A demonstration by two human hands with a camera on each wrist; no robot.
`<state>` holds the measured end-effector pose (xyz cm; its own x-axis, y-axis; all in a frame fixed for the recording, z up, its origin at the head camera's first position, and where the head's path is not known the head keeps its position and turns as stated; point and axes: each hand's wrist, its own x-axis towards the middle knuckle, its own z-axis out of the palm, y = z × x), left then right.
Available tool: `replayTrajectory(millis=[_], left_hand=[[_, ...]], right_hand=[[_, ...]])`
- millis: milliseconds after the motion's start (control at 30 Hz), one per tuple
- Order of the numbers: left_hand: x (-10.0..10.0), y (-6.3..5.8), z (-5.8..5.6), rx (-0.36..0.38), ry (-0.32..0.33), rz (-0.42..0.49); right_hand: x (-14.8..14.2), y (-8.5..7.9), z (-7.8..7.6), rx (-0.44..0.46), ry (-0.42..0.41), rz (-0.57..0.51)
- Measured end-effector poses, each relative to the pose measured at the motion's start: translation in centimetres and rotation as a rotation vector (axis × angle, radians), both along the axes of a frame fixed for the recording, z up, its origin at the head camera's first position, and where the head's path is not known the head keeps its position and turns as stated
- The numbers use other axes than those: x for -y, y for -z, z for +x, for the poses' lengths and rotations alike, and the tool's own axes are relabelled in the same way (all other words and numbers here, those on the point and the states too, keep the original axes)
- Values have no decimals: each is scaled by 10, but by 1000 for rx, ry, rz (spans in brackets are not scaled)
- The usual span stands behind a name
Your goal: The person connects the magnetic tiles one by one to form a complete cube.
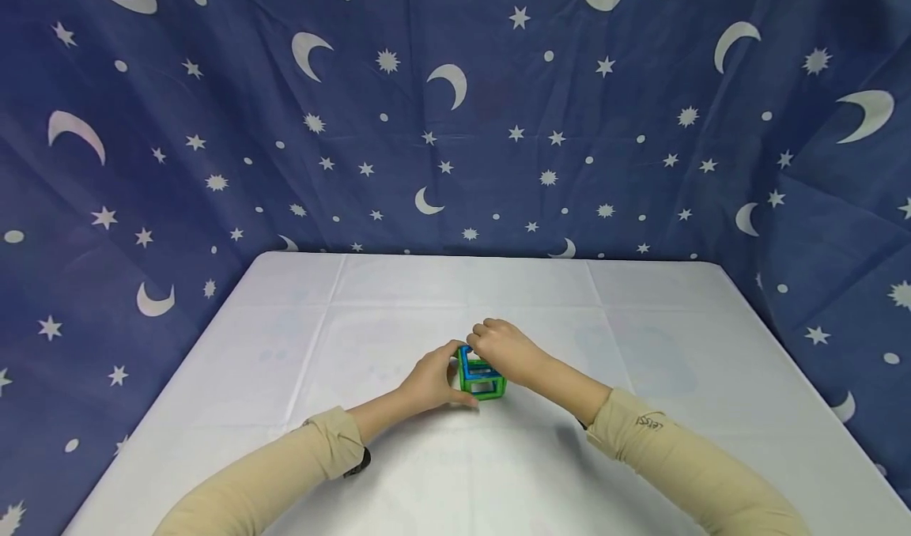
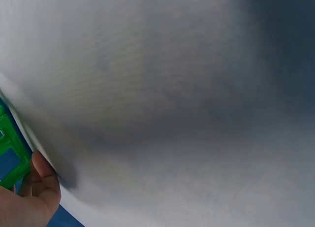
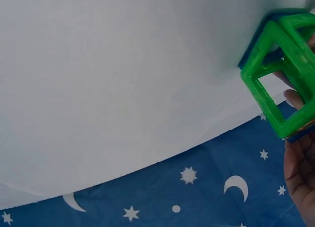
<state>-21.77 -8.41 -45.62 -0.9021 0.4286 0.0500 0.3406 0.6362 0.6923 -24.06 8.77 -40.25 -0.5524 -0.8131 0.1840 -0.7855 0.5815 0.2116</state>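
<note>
On the white table stands a small cube of open-framed magnetic tiles (image 1: pixel 485 375), green with blue edges. My left hand (image 1: pixel 430 379) holds it from the left, its thumb low at the front corner and its fingers up by the top left edge. From the right, my right hand (image 1: pixel 507 351) pinches the top of the cube with curled fingers, hiding part of it. In the left wrist view a green tile frame (image 2: pixel 18 147) shows beside the left hand (image 2: pixel 37 200). The right wrist view has the green frames (image 3: pixel 268 96) with a blue tile along one edge, above the right hand (image 3: pixel 301 170).
A white cloth (image 1: pixel 398 299) covers the table. Behind it and at both sides hangs a blue curtain (image 1: pixel 491 101) with moons and stars. Both forearms, in beige sleeves (image 1: pixel 270 473), reach in from the near edge.
</note>
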Motion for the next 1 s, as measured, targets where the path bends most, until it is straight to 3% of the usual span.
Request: replayTrajectory(millis=[233, 333, 433, 500, 567, 633, 700, 767, 1000], left_hand=[[-3, 1, 0, 11, -12, -32], [-1, -1, -1, 68, 21, -24], [5, -6, -4, 237, 63, 60], [12, -10, -6, 393, 68, 155], [20, -11, -8, 529, 29, 259], [25, -12, -9, 587, -20, 318], [25, -11, -9, 585, -86, 333], [20, -9, -9, 529, -139, 301], [-9, 2, -14, 358, -287, 162]], right_hand=[[-3, 3, 0, 46, 18, -66], [-6, -1, -1, 128, 38, -104], [-13, -7, -5, 277, 101, -186], [-21, -10, -9, 398, 180, -260], [-30, -9, -14, 527, 267, -323], [-38, -4, -18, 651, 323, -355], [-41, 6, -20, 756, 359, -358], [-40, 18, -21, 810, 365, -350], [-23, 47, -17, 709, 452, -387]])
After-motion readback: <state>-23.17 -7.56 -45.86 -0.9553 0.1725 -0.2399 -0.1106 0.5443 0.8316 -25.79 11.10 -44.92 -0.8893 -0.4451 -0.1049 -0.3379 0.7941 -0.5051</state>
